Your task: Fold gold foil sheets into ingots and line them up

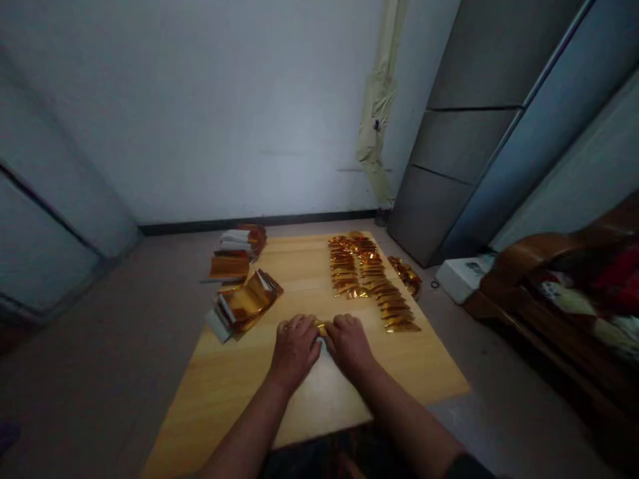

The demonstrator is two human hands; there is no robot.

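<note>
On the wooden table [234, 392], my left hand [296, 346] and my right hand [348, 342] lie close together with curled fingers. Both grip a small piece of shiny gold foil paper [321, 328], one at each end; most of it is hidden under the fingers. Ahead and to the left lies a loose stack of gold foil sheets [249, 299], some showing pale undersides. To the right, folded gold foil pieces [394, 303] overlap in long rows.
More foil sheets [228, 265] lie at the table's left edge. A pile of folded foil pieces [405, 274] is beyond its right edge. A grey refrigerator [444, 146], a white box [459, 278] and wooden furniture [544, 332] stand to the right. A wall [224, 113] rises behind.
</note>
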